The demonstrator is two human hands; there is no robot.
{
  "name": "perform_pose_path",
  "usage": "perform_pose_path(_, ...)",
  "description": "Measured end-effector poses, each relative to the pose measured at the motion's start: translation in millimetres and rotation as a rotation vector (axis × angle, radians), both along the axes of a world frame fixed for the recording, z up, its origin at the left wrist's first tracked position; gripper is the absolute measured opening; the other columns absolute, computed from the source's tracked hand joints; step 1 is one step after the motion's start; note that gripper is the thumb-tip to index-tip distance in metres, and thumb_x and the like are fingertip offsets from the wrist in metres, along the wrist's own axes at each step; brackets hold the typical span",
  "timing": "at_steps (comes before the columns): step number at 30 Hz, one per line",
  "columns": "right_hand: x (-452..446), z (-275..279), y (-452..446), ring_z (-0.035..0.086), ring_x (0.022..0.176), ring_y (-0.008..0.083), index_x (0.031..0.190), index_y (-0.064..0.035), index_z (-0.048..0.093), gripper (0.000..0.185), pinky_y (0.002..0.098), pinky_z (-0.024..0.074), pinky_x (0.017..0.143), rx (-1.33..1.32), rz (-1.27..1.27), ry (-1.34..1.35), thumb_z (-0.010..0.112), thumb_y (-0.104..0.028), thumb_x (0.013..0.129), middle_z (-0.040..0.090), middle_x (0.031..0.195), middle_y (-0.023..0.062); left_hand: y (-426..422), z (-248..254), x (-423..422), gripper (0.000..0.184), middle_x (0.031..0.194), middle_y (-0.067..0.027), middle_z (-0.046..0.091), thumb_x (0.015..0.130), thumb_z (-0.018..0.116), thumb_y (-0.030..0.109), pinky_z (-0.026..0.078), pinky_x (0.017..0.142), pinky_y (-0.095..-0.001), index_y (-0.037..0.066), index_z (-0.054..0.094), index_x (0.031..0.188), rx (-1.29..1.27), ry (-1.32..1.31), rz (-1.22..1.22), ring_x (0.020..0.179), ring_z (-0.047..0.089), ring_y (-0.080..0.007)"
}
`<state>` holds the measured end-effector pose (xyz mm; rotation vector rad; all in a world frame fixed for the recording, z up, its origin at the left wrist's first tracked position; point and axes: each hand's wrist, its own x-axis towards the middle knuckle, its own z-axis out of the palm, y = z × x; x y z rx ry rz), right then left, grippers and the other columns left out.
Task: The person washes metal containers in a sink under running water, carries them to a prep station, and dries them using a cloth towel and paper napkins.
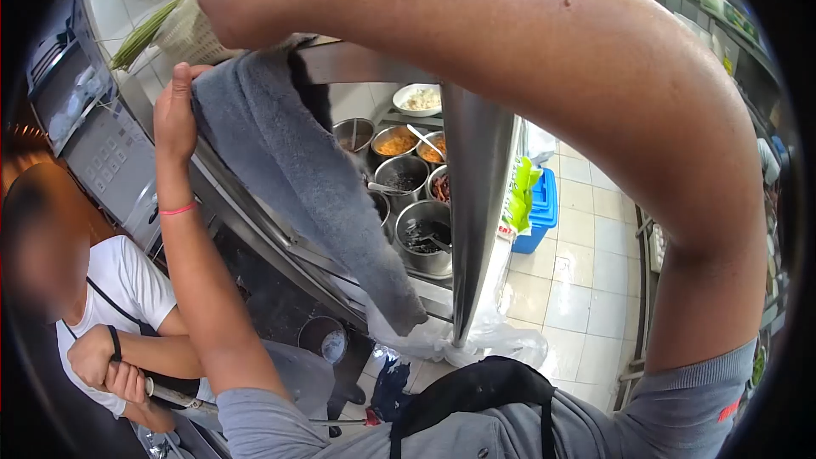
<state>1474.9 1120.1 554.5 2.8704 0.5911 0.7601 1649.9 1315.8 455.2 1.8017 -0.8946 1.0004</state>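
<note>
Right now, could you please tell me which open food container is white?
The bowl, topmost of the group in the picture: only it is white, while the pots below are silvery metal.

Looks like one long gray cloth (289,170), soft and fuzzy, with thick folds running down it and a darker, almost black part at the upper right edge. Starts wide up by the left hand (177,115), then gets thinner and thinner, all the way down to a floppy tip. Slants down past the metal frame (365,65), all creased, and hides bits of the metal pots (425,265) from view.
</note>
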Motion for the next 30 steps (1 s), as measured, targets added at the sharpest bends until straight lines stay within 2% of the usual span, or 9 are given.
perform_pose_path(2, 4.4, 1.6, 3.2, 0.067, 0.092, 0.0267, 0.098, -0.0036, 0.07, 0.031, 0.0384, 0.0521, 0.079, -0.008, 0.025, 0.062, 0.06, -0.028, 0.081, 0.069, 0.097, 0.0145, 15.7, 16.3, 16.4, 0.066, 0.08, -0.0059, 0.065, 0.099, 0.032, 0.051, 0.042, 0.078, -0.0272, -0.003, 0.067, 0.085, 0.226, 0.209, -0.035, 0.078, 0.056, -0.0132)
perform_pose_path(4, 16.5, 5.0, 6.7, 0.066, 0.092, 0.0271, 0.098, -0.0034, 0.07, 0.033, 0.0386, 0.0518, 0.079, -0.066, 0.058, 0.148, 0.06, -0.03, 0.081, 0.069, 0.097, 0.0147, 6.4, 36.5, 11.1, 0.062, 0.081, -0.0087, 0.066, 0.099, 0.031, 0.045, 0.042, 0.078, -0.0258, -0.005, 0.066, 0.088, 0.295, 0.119, 0.148, 0.079, 0.058, -0.0132)
perform_pose_path(8, 27.7, 4.0, 11.4, 0.066, 0.093, 0.0277, 0.099, -0.0028, 0.07, 0.038, 0.039, 0.0513, 0.08, -0.197, 0.096, 0.269, 0.061, -0.034, 0.08, 0.069, 0.098, 0.0152, 4.4, 51.5, 16.0, 0.04, 0.083, -0.0097, 0.069, 0.093, 0.047, 0.034, 0.045, 0.073, -0.026, -0.001, 0.067, 0.092, 0.644, 0.216, -0.05, 0.079, 0.061, -0.0124)
perform_pose_path(11, 26.5, -5.1, 12.7, 0.066, 0.093, 0.0282, 0.1, -0.0024, 0.069, 0.041, 0.0393, 0.051, 0.081, -0.289, 0.123, 0.299, 0.061, -0.038, 0.08, 0.068, 0.099, 0.0156, 6.7, 26.3, 18.2, 0.035, 0.084, -0.008, 0.069, 0.089, 0.061, 0.032, 0.047, 0.075, -0.028, -0.002, 0.068, 0.096, -0.04, -0.157, 0.289, 0.075, 0.061, -0.0138)
perform_pose_path(14, 24.0, -9.5, 11.8, 0.065, 0.094, 0.0287, 0.101, -0.002, 0.069, 0.045, 0.0396, 0.0506, 0.081, -0.366, 0.143, 0.325, 0.061, -0.041, 0.079, 0.068, 0.1, 0.0159, 16.0, -10.0, 11.9, 0.037, 0.091, -0.0089, 0.068, 0.093, 0.056, 0.033, 0.046, 0.081, -0.0297, -0.002, 0.067, 0.099, -0.403, -0.229, 0.326, 0.084, 0.06, -0.0164)
perform_pose_path(18, 20.5, -10.5, 9.4, 0.065, 0.094, 0.0293, 0.102, -0.0015, 0.069, 0.05, 0.04, 0.0501, 0.082, -0.412, 0.159, 0.353, 0.061, -0.046, 0.079, 0.068, 0.1, 0.0164, 5.0, -28.6, 7.3, 0.042, 0.1, -0.0109, 0.066, 0.098, 0.044, 0.035, 0.042, 0.09, -0.0317, 0.0, 0.066, 0.103, -0.164, -0.365, 0.149, 0.097, 0.058, -0.0193)
perform_pose_path(22, 19.6, -3.8, 4.1, 0.064, 0.095, 0.03, 0.103, -0.001, 0.068, 0.055, 0.0404, 0.0496, 0.083, -0.447, 0.179, 0.368, 0.062, -0.05, 0.078, 0.067, 0.101, 0.0169, 31.3, -16.6, 39.1, 0.06, 0.106, -0.0129, 0.064, 0.102, 0.024, 0.043, 0.036, 0.097, -0.0321, 0.0, 0.065, 0.108, -0.098, -0.049, 0.013, 0.106, 0.055, -0.0233)
perform_pose_path(26, 9.3, 4.1, -12.0, 0.064, 0.095, 0.0306, 0.104, -0.0004, 0.068, 0.06, 0.0408, 0.0491, 0.084, -0.43, 0.191, 0.289, 0.062, -0.055, 0.078, 0.067, 0.102, 0.0174, 50.1, -0.8, 72.5, 0.054, 0.112, -0.0136, 0.063, 0.102, 0.025, 0.037, 0.037, 0.098, -0.0332, 0.001, 0.064, 0.111, 0.053, 0.092, 0.279, 0.111, 0.054, -0.024)
perform_pose_path(30, -4.0, 7.3, -25.2, 0.064, 0.094, 0.0272, 0.103, -0.0011, 0.068, 0.053, 0.0389, 0.0498, 0.082, -0.179, 0.134, -0.11, 0.064, -0.049, 0.08, 0.068, 0.1, 0.0155, 28.7, -13.4, 13.0, 0.04, 0.119, -0.0137, 0.06, 0.1, 0.032, 0.024, 0.036, 0.102, -0.0362, 0.0, 0.06, 0.116, -0.024, -0.639, 0.428, 0.115, 0.053, -0.0274)
